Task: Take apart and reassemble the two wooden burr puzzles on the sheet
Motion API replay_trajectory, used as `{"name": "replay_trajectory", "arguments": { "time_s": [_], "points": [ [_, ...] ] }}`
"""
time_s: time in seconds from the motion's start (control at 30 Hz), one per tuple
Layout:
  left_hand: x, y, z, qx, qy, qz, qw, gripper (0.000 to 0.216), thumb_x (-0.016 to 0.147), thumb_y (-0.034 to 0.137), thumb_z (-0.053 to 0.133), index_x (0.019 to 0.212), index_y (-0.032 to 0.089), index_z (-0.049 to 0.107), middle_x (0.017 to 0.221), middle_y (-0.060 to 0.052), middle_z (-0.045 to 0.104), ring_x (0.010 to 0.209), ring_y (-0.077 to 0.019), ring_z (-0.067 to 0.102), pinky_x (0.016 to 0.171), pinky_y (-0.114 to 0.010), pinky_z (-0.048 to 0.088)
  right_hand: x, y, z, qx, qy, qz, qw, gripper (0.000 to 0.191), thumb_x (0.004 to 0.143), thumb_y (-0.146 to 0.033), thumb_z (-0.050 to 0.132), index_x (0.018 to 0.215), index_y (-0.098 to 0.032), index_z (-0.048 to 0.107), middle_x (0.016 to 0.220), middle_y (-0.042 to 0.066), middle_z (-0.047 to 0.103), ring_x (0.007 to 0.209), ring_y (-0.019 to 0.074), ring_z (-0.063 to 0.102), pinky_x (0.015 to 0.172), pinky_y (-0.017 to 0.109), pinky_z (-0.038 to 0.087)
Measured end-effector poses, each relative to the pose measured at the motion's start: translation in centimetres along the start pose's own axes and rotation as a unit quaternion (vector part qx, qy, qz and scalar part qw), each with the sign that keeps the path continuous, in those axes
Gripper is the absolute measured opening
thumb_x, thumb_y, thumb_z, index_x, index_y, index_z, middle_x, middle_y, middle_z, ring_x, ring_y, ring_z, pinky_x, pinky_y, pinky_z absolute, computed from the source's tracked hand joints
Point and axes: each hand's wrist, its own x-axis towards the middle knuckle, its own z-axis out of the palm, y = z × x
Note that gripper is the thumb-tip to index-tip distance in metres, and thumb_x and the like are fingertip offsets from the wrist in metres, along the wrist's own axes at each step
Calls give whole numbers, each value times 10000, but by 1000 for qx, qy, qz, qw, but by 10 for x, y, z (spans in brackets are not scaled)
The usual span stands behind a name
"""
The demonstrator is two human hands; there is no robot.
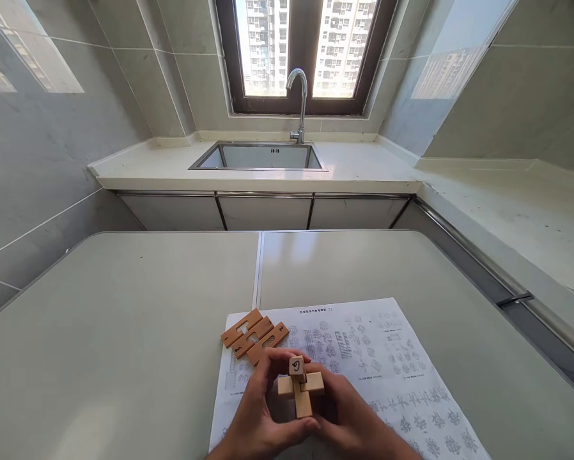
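Both my hands hold a small wooden interlocking puzzle [300,386] of crossed bars, just above the table's near edge. One bar's end shows a dark mark on top. My left hand [255,415] grips the puzzle from the left and my right hand [351,418] grips it from the right, fingers curled round the bars. Three loose notched wooden bars [254,336] lie side by side just beyond my left hand, partly on a printed instruction sheet [387,364] of diagrams that lies under my hands.
The grey table [114,332] has a seam down its middle. Beyond it a white counter [364,172] holds a steel sink [261,156] with a tap [299,105] below a window. The counter continues along the right wall.
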Motion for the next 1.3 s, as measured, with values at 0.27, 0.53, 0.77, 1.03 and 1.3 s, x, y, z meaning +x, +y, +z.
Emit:
{"name": "replay_trajectory", "arguments": {
  "time_s": [0.27,0.53,0.77,1.03,1.3],
  "points": [
    [0,-2,-1,25,9,0,1000,587,781,473,895,1202,255,549,1290,-107,613,1228,-313,610,1062,-440,492,0,6,-4,-74,34,10,997,368,1048,-530,526,1016,-180,633,853,59,622,727,178,537,646,285,466],
    [-1,-3,-3,30,3,7,1000,573,790,462,891,1206,265,550,1299,-95,602,1240,-303,600,1084,-441,480,-3,7,-5,-78,25,2,997,306,1057,-465,527,1033,-180,635,891,65,647,759,183,568,698,297,484],
    [-1,-5,-5,19,-1,5,1000,585,814,498,866,1237,272,531,1341,-107,589,1266,-322,594,1096,-474,473,-2,-5,-4,-43,-10,16,999,327,987,-333,665,1281,-198,620,1126,114,692,950,232,670,840,355,555],
    [-1,-6,-4,1,-1,2,1000,568,831,496,852,1230,264,521,1346,-120,583,1272,-322,582,1084,-473,485,-2,-1,-6,-83,14,9,996,288,978,-387,658,1184,-186,659,1039,96,716,930,240,664,841,355,540],
    [-1,-7,-5,25,6,2,1000,560,838,515,838,1233,269,526,1343,-109,591,1318,-325,555,1142,-489,426,-2,13,-11,-181,50,-3,982,243,998,-392,605,1113,-202,705,866,59,692,853,236,638,808,341,510]
  ]
}}
